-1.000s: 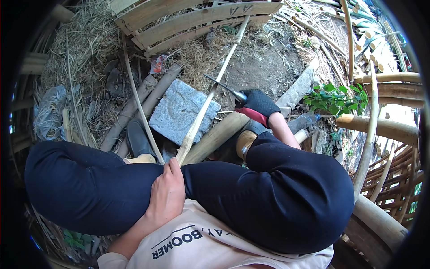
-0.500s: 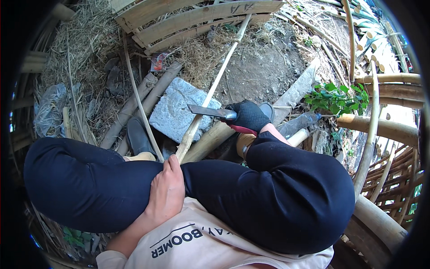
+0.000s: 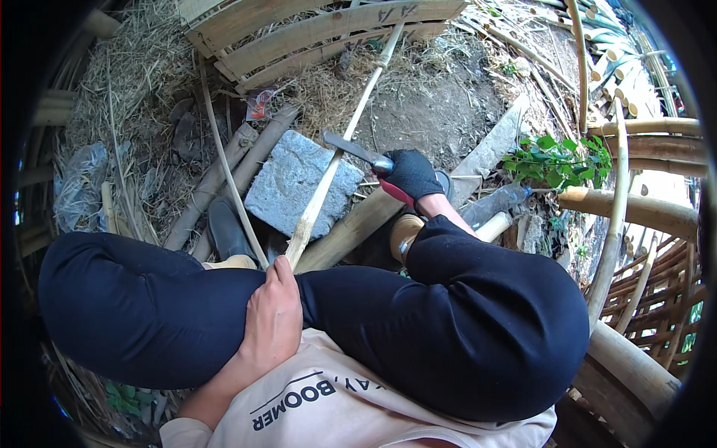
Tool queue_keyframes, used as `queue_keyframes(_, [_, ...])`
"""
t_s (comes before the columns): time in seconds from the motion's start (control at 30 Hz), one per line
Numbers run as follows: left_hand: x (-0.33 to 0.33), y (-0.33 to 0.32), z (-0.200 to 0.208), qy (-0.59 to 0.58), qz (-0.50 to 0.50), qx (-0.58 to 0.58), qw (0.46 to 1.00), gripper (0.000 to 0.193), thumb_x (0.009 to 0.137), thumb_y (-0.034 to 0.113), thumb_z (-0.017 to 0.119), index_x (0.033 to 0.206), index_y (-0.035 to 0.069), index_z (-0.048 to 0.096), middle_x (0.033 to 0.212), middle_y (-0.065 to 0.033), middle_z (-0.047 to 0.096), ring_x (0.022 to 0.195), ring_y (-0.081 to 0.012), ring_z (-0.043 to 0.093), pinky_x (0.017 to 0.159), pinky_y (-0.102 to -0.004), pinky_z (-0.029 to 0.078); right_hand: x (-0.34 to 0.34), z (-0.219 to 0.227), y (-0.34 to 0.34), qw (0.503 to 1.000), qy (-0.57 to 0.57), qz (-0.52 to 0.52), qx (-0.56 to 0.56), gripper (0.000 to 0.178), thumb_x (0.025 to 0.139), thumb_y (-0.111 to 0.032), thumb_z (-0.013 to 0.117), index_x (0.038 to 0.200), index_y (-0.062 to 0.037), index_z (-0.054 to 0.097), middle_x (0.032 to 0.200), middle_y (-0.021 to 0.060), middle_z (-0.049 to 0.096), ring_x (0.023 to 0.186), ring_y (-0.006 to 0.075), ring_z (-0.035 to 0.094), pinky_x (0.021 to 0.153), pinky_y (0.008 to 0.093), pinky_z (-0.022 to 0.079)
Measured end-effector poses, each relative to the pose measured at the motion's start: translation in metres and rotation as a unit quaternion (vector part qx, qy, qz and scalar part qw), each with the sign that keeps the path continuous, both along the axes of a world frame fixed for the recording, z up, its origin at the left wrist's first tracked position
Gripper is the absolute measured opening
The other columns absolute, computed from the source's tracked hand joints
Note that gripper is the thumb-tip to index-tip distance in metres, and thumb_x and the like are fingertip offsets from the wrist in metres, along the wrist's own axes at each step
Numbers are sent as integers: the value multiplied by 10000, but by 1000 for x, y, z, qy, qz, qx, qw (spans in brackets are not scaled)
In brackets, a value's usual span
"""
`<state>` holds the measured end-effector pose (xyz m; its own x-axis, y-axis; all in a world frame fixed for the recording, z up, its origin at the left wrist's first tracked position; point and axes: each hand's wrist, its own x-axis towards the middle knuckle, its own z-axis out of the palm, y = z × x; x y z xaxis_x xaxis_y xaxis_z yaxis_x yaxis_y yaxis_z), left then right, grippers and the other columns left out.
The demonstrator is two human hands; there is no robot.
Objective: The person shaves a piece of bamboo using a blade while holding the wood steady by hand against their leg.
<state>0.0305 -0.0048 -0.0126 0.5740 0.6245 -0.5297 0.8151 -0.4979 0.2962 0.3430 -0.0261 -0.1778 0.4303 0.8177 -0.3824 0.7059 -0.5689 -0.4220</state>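
My bare left hand [image 3: 275,310] is closed round the near end of a long, pale bamboo strip [image 3: 323,193], just in front of my body between my thighs. From there the strip slants away to the right, over a rough grey stone block [image 3: 287,187]. My right hand [image 3: 411,178], in a black and red glove, grips a broad-bladed knife [image 3: 349,146]. The blade lies across the strip above the block's far right corner. Most of the knife's handle is hidden in the glove.
A slatted wooden crate [image 3: 321,37] stands at the far side. Bamboo poles [image 3: 358,230] lie around the block, with a thin stick [image 3: 224,157] left of it. A plastic bottle [image 3: 497,205] and a leafy plant [image 3: 560,160] are at the right, near a bamboo frame [image 3: 635,209].
My right hand and the knife have moved farther away along the strip, and the blade now slants more. The left hand keeps its hold on the near end.
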Motion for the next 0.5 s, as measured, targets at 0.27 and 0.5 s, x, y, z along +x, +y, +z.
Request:
queue_keyframes(0.27, [-4,-1,-1,-13,-36,21,999,148,943,-34,531,1060,-23,442,965,-276,636,826,-435,716,706,-492,603,-8,-5,-4,990,119,-69,32,371,900,-432,741,1053,-94,755,953,223,745,937,428,715,826,455,545])
queue_keyframes(0.5, [-3,-3,-3,-5,-37,24,999,171,934,-35,538,1075,-28,442,969,-267,632,823,-432,715,705,-491,602,-21,17,-15,970,194,148,24,383,856,-466,767,1087,-160,768,1002,200,751,982,411,709,869,471,547])
